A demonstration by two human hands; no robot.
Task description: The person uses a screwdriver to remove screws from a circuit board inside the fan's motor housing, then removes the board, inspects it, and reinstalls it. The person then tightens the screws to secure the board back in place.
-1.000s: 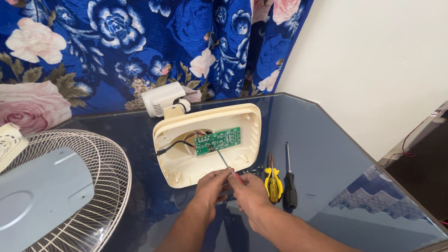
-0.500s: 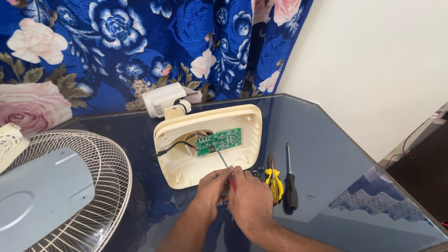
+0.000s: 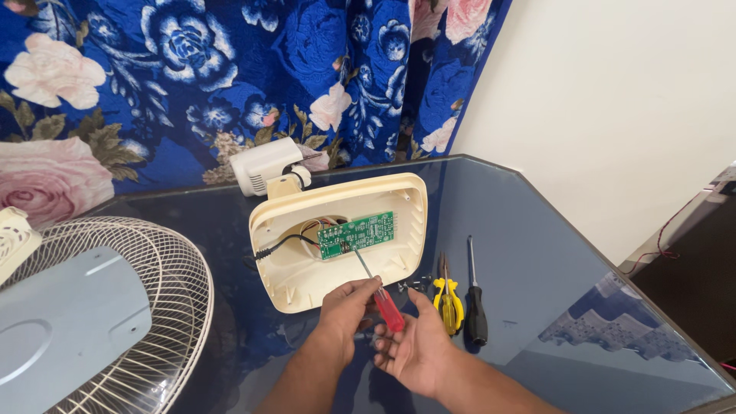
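Blue floral curtains (image 3: 192,69) hang behind a glass table (image 3: 537,253), where the left hand (image 3: 346,307) grips a red-handled screwdriver (image 3: 378,293), its tip on the green circuit board (image 3: 356,234) inside a cream casing (image 3: 337,238); the right hand (image 3: 414,349) lies open, palm up, just beside the handle.

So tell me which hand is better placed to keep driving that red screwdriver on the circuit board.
Left: the left hand grips the red-handled screwdriver, tip on the green circuit board. The right hand lies open beneath the handle.
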